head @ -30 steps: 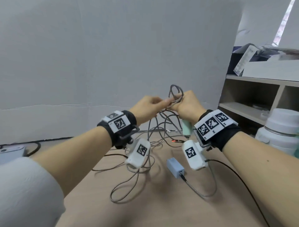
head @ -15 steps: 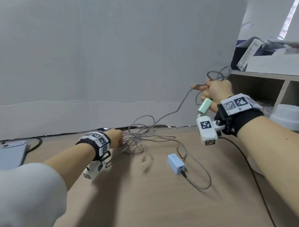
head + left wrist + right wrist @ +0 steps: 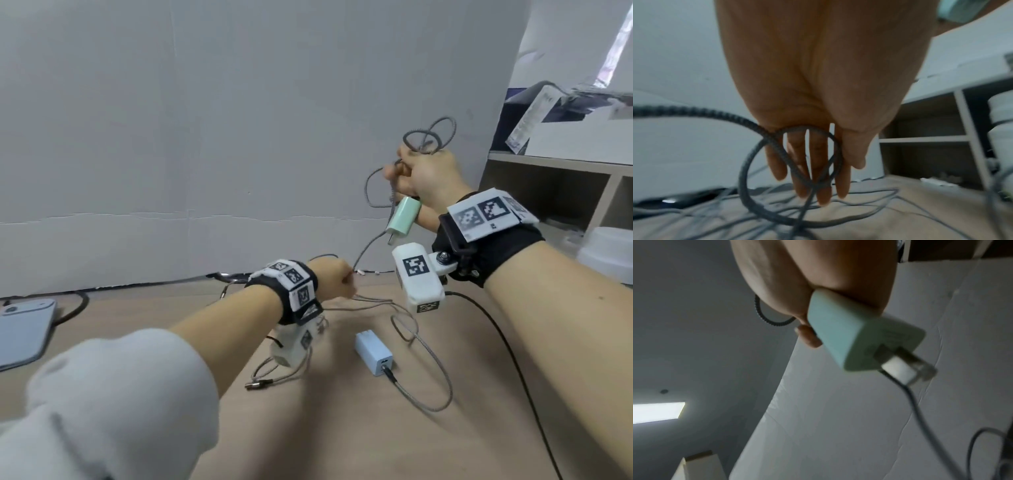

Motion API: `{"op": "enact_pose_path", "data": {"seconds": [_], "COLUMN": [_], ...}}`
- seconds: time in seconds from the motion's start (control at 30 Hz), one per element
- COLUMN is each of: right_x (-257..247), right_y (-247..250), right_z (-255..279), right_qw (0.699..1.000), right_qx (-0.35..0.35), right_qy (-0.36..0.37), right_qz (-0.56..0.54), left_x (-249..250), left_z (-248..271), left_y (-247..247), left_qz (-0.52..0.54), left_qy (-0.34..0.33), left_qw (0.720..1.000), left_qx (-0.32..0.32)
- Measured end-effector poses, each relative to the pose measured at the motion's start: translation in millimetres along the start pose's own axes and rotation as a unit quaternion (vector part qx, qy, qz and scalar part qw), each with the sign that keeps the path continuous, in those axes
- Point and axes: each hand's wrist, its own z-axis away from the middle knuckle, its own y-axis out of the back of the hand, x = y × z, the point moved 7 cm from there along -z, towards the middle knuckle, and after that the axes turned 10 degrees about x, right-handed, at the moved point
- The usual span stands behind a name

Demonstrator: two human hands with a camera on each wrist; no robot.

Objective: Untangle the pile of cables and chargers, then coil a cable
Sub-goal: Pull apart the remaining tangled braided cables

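Observation:
My right hand (image 3: 424, 174) is raised at the right and grips loops of grey braided cable (image 3: 428, 137) together with a mint-green charger (image 3: 404, 217), whose plug end shows in the right wrist view (image 3: 865, 344). That cable runs down and left to my left hand (image 3: 334, 279), low over the table. In the left wrist view the braided cable (image 3: 756, 128) loops across the downward-pointing fingers (image 3: 822, 178) and passes by the thumb. A blue charger (image 3: 373, 353) lies on the table with another braided cable (image 3: 442, 377) plugged in.
Thin cables (image 3: 373, 301) and a metal connector (image 3: 258, 385) lie around the left wrist. A grey device (image 3: 24, 329) sits at the far left. A shelf unit (image 3: 548, 192) and a white jar (image 3: 606, 253) stand at the right. A grey wall (image 3: 239, 137) closes the back.
The hands, together one second ago, pulled apart. Since half a second ago my left hand has moved right off the pile, and the right hand has shifted slightly left with its coil.

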Motion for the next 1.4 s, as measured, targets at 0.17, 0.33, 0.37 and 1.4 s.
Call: {"op": "enact_pose_path", "data": {"seconds": [0.17, 0.33, 0.37, 1.4], "right_x": [-3.0, 48.0, 56.5, 63.2], "right_y": [22.2, -20.9, -30.5, -8.6], "right_z": [-2.8, 20.9, 23.3, -12.0], "right_qw": [0.973, 0.927, 0.925, 0.987], "right_qx": [0.034, -0.135, -0.146, 0.08], "right_qy": [0.089, 0.072, 0.062, 0.043], "right_qz": [0.21, 0.342, 0.345, 0.13], "left_x": [-66.6, -57.0, -50.9, -162.9], "left_z": [4.8, 4.2, 3.7, 40.7], "left_y": [33.6, 108.8, 118.4, 39.4], "left_qz": [-0.058, -0.002, 0.0, 0.04], "left_qy": [0.092, 0.096, 0.083, 0.261], "left_qw": [0.994, 0.985, 0.983, 0.959], "left_qx": [0.024, 0.147, 0.161, 0.102]}}
